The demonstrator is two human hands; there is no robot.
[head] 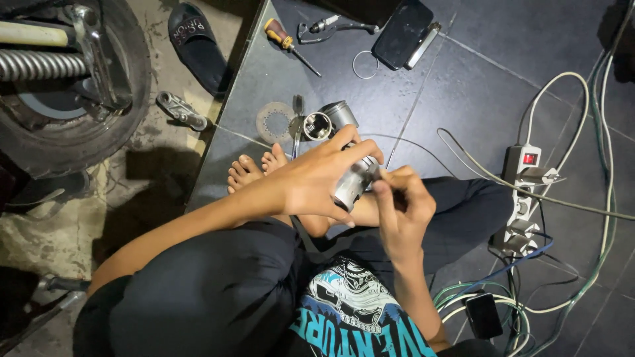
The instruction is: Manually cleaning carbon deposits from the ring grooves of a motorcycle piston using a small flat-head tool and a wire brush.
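Piston (355, 182) held between left hand (317, 182) and right hand (403, 205), centre. Second piston (331, 121) on floor just beyond, toothed disc (274, 122) left of it. Screwdriver (286, 41), phone (402, 33) far. Power strip (522, 198) right. Wheel (73, 86) far left.

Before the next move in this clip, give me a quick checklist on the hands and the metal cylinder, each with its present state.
1. Left hand has a firm grip on the metal cylinder: ok, fingers wrap over its top and side.
2. Right hand is at the cylinder's edge: ok, fingertips pinch right beside it.
3. What the right hand pinches: cannot tell, too small and hidden.
4. Cylinder is held above the lap, off the floor: ok.
5. Second piston-like part and screwdriver lie within view on the dark tiles: ok.
6. Cables near the power strip are apart from the hands: ok.
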